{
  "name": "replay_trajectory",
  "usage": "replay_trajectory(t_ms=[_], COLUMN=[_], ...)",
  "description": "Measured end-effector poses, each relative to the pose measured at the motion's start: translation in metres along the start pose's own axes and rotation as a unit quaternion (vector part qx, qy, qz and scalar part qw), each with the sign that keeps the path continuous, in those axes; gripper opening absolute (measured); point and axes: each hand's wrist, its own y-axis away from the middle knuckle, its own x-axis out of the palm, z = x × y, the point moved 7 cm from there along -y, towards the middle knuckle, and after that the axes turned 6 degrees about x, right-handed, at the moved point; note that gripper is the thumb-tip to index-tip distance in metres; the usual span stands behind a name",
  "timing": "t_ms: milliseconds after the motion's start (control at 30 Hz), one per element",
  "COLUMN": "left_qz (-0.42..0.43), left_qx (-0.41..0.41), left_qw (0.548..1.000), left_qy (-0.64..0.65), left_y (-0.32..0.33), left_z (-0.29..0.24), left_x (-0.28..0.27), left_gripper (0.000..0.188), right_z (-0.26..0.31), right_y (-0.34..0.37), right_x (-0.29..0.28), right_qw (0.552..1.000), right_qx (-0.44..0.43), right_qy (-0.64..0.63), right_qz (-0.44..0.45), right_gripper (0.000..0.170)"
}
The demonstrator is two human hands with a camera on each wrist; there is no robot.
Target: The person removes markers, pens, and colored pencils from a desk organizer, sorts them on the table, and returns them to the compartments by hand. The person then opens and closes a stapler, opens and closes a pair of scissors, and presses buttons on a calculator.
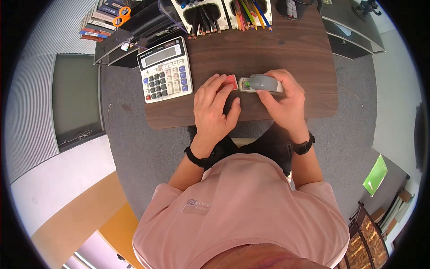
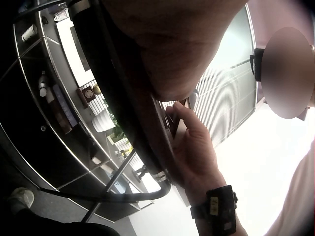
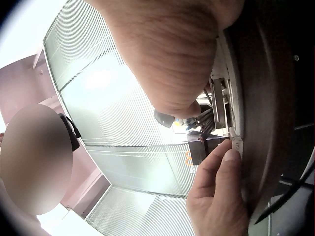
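In the head view my right hand (image 1: 286, 96) grips a grey stapler (image 1: 263, 83), thumb on the near side and fingers on the far side. The stapler lies on the desk, its front end pointing left, and a bit of green shows near that end. My left hand (image 1: 212, 105) rests beside it, fingertips on a small red box (image 1: 231, 82) just left of the stapler. Its thumb stands a little apart from the box, towards me. The left wrist view shows the right hand (image 2: 197, 152) at the desk edge; the right wrist view shows the left hand (image 3: 219, 196).
A large white calculator (image 1: 165, 69) lies on the brown desk (image 1: 286, 49), left of my left hand. At the back stand white holders with black pencils (image 1: 207, 22) and coloured pencils (image 1: 251, 18), plus a dark mesh cup (image 1: 293, 9). Orange scissors (image 1: 122, 16) are at the back left.
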Motion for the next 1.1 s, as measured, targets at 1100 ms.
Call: replay_trajectory(t_ms=[1100], left_qz=[-0.007], left_qx=[0.006], left_qw=[1.0], left_qy=[-0.008], left_y=[0.0019], left_z=[-0.0004], left_x=[0.0002], left_gripper=[0.035], right_z=[-0.0037], right_y=[0.0008], right_x=[0.002], right_qw=[1.0], right_qx=[0.003], right_qy=[0.004], right_qz=[-0.004], right_gripper=[0.029])
